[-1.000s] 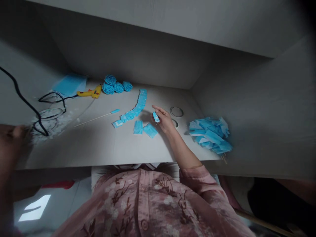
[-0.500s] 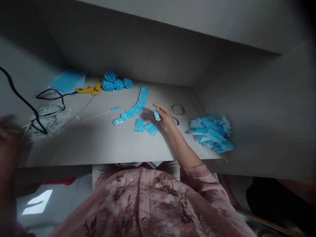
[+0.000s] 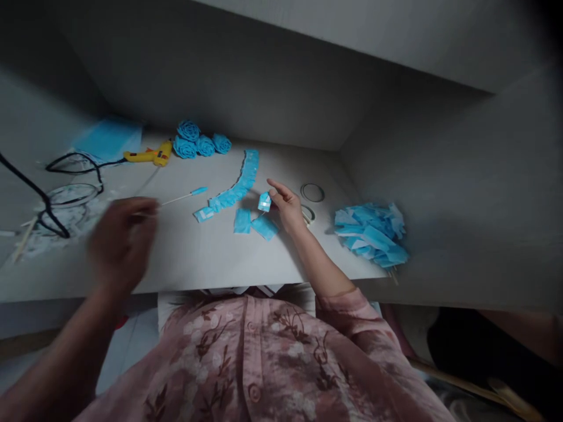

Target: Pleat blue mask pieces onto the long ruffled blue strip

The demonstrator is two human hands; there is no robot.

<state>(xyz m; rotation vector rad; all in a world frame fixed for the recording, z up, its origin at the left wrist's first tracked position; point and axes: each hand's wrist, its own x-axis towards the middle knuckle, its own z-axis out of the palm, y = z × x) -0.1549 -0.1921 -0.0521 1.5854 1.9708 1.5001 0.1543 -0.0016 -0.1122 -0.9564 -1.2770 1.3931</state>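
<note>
My right hand point(image 3: 287, 205) pinches a small blue folded piece point(image 3: 264, 201) on a thin stick, just above the grey desk point(image 3: 185, 252). Two loose blue pieces point(image 3: 254, 223) lie directly under it, and a curved strip of overlapped blue pieces point(image 3: 235, 189) runs to its left. My left hand point(image 3: 121, 240) hovers over the desk's left half, smeared by motion, near the bare end of a thin stick with a blue tip point(image 3: 182, 196). Its fingers cannot be made out.
A yellow glue gun point(image 3: 147, 155) with a black cord point(image 3: 53, 176) lies at the back left beside three blue rosettes point(image 3: 197, 143). A heap of blue cut pieces point(image 3: 372, 234) sits at the right. Two rings point(image 3: 312, 192) lie near my right hand. Walls enclose the desk.
My left hand has swept in from the far left edge toward the middle of the desk. My right hand has shifted slightly left with the blue piece still pinched.
</note>
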